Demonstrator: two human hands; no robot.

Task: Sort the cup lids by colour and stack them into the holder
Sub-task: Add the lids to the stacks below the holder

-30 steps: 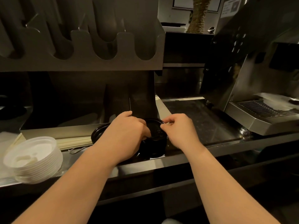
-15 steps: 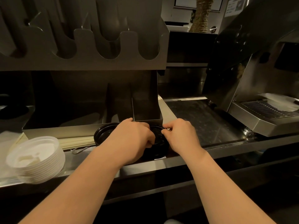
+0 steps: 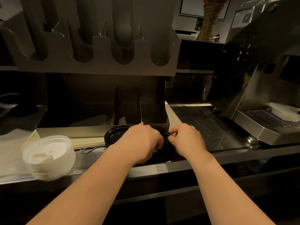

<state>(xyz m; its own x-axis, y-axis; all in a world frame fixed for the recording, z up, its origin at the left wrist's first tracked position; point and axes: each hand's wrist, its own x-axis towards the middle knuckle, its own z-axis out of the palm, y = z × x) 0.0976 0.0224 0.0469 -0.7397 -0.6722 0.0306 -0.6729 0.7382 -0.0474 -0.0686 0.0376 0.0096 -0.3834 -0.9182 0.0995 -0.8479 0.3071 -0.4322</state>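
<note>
The left hand (image 3: 142,142) and right hand (image 3: 186,140) pinched the black lids (image 3: 162,154), seemingly gathering them; next, lifting them into the holder (image 3: 97,69).

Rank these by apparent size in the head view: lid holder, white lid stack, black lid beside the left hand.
1. lid holder, largest.
2. white lid stack.
3. black lid; unsure, since the left hand hides part and the stack sits nearer the camera.

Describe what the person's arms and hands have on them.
Nothing worn shows. The left hand and right hand are ungloved, with no rings visible. The left forearm and right forearm are bare to the frame's edge: no sleeves, watch or bands.
</note>
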